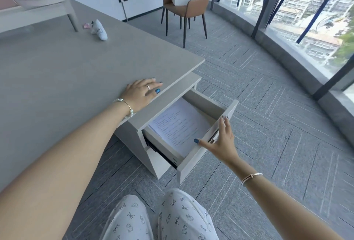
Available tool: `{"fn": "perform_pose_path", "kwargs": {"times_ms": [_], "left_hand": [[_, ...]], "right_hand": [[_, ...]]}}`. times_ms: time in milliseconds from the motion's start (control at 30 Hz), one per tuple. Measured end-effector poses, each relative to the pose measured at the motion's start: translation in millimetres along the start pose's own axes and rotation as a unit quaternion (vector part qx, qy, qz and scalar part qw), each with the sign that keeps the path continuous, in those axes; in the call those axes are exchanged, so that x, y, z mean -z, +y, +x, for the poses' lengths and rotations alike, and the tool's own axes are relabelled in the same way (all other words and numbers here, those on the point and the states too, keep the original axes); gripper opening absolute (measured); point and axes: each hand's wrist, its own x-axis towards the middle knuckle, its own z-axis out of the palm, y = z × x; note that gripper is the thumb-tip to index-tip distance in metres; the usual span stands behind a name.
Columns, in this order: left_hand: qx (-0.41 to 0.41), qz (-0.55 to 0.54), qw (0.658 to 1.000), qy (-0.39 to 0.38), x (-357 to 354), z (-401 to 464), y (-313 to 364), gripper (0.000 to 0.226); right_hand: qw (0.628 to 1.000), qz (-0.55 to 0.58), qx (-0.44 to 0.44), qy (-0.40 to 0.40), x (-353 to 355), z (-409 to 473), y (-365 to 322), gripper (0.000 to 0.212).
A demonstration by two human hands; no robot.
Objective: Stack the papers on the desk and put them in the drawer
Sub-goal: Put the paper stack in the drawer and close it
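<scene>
Flat printed papers (180, 124) in boxy drawer (208, 109)

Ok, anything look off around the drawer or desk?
Nothing much. The papers lie flat in the open drawer, slightly skewed to its walls. Right hand grips the drawer front; left hand rests flat on the desk.
</scene>
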Motion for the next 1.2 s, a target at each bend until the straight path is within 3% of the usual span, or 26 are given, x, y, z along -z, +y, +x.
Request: {"fn": "perform_pose_path", "kwargs": {"times_ms": [233, 500, 833, 1200], "left_hand": [[-0.008, -0.004, 1.000, 0.005, -2, 1, -1, 0.040], [-0.004, 0.000, 1.000, 0.011, 0, 0, 3, 0.040], [-0.015, 0.025, 1.000, 0.001, -2, 3, 0, 0.056], [-0.011, 0.046, 0.999, -0.016, -5, 7, -3, 0.048]], "right_hand": [[0.989, 0.137, -0.048, -0.023, 4, -2, 3, 0.131], [0.995, 0.066, 0.000, -0.081, 7, 2, 6, 0.142], [0.994, 0.085, 0.011, -0.069, -18, 30, -13, 0.136], [0.992, 0.109, 0.023, -0.057, -58, 72, -43, 0.132]]}}
